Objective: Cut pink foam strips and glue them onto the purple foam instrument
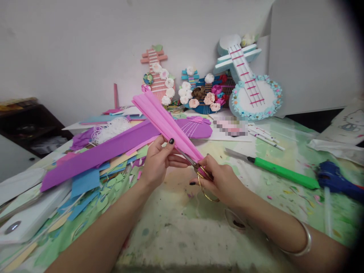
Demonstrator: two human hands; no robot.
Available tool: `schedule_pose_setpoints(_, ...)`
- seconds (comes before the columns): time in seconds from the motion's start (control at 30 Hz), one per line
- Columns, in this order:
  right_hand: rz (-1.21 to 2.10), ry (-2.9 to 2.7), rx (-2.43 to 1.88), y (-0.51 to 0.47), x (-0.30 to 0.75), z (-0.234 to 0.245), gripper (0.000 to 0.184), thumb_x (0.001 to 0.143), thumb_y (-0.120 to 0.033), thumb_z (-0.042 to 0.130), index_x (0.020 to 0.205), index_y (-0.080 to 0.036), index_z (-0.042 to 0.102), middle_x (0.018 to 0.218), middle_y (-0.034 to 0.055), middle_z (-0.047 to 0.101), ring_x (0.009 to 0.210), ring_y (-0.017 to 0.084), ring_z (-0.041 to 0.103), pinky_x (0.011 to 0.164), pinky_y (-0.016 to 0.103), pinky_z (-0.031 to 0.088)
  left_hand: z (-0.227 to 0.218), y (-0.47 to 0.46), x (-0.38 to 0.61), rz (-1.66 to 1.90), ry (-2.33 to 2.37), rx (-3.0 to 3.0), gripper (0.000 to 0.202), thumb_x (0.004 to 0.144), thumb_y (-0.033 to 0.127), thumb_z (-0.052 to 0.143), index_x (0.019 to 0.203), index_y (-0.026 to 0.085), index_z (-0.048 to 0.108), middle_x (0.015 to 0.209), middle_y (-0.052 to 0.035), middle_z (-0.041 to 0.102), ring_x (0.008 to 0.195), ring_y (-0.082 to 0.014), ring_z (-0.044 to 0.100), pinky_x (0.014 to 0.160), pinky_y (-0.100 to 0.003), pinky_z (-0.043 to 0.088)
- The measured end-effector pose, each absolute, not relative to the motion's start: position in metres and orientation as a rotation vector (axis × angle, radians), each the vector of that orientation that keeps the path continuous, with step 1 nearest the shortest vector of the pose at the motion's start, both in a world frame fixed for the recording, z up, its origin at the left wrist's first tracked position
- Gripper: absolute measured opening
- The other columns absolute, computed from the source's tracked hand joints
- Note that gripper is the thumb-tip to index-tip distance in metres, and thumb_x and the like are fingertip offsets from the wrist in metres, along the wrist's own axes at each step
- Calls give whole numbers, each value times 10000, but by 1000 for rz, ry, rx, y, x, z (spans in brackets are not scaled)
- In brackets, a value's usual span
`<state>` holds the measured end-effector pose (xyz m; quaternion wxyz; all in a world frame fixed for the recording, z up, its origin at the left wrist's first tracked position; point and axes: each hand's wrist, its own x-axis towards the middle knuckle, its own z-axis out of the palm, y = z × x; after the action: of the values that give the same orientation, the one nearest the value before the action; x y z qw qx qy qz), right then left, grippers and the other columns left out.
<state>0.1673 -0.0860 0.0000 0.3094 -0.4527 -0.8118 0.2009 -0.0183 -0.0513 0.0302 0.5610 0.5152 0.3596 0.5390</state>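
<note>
A long folded strip of pink crepe paper (165, 119) slants across the middle of the head view. My left hand (163, 159) pinches it between thumb and fingers near its middle. In my right hand (217, 176) are gold-handled scissors (203, 187), with my fingers at the handle loops. The scissor blades lie along the lower edge of the pink paper, pointing toward my left hand. Whether they are cutting into it I cannot tell. Behind the paper lies a long purple paper strip (96, 155) and a purple lute-shaped piece (199, 129) with white strings.
Paper scraps (110, 189) and a bundle of white string (110, 131) cover the left side. At right lie a green-handled knife (284, 172), blade exposed, and a blue glue gun (337, 178). Decorated lute models (256, 96) stand along the wall.
</note>
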Motion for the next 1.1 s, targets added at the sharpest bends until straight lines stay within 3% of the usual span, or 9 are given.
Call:
schedule_pose_setpoints(0.33, 548, -2138, -1162, -89, 166, 2, 200, 838, -311, 546, 908, -222, 382, 621, -58, 514, 494, 100, 409, 506, 218, 298, 28, -51, -19, 1254, 819, 1214, 320, 745, 411, 667, 894, 202, 476, 659, -17, 706, 557, -214, 696, 492, -275, 564)
schedule_pose_setpoints(0.67, 608, -2118, -1219, -88, 166, 2, 237, 837, -384, 554, 895, -226, 387, 581, -68, 495, 494, 116, 437, 511, 226, 303, 27, -51, -17, 1259, 806, 1198, 310, 744, 392, 673, 863, 196, 465, 644, -4, 696, 546, -210, 694, 488, -276, 573)
schedule_pose_setpoints(1.1, 456, -2151, -1281, -88, 167, 1, 241, 819, -353, 575, 924, -211, 412, 617, -41, 577, 489, 114, 476, 491, 212, 299, 25, -52, -16, 1175, 793, 1246, 328, 775, 424, 643, 909, 184, 465, 685, -19, 704, 589, -221, 706, 459, -239, 563)
